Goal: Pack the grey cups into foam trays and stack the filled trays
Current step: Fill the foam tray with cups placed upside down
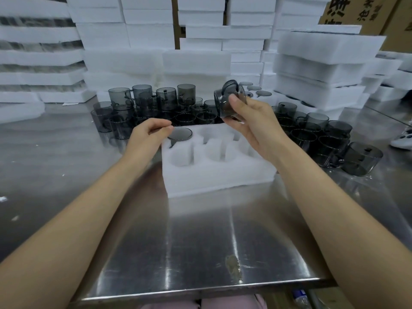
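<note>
A white foam tray [214, 177] with round pockets lies on the steel table in front of me. One grey cup [179, 133] sits in its far left pocket; the other visible pockets hold nothing. My left hand [149, 132] hovers at that cup's left rim, fingers loosely curled, holding nothing that I can see. My right hand [249, 121] grips a grey glass cup [228, 101] tilted on its side above the tray's far right corner. Several loose grey cups [151, 103] stand behind the tray, and more grey cups [323, 134] stand to its right.
Stacks of white foam trays [321, 63] rise at the back and right, with more foam stacks [40, 59] on the left. Cardboard boxes [365, 12] stand at top right. The steel table's front edge [200, 288] is near me.
</note>
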